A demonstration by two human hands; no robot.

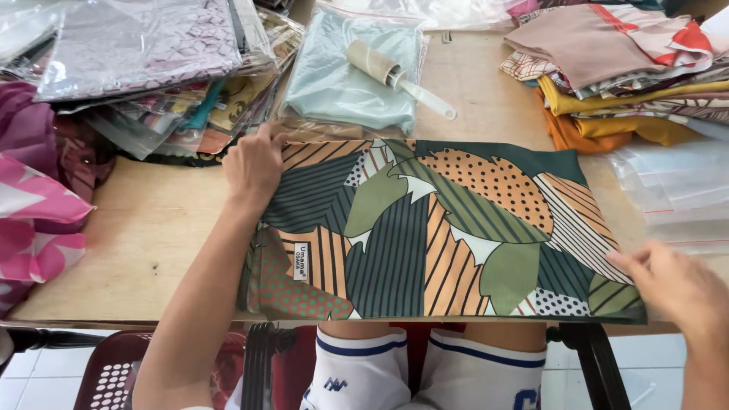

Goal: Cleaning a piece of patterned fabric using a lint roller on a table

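Head view: folded leaf-print cloth [448,235] lies flat on the desk [152,228], its near edge at the desk's front rim. I judge it light, soft and limp, best taken at corners or folded edges. Left hand [253,163] presses palm-down, fingers spread, on the cloth's far-left corner, arm extended. Right hand [676,285] rests open-fingered at its near-right corner, gripping nothing.

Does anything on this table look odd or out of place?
One thing stands out: a lint roller lies on top of a bagged pale green cloth, not on the table. The patterned scarf under the left hand and right hand lies flat.
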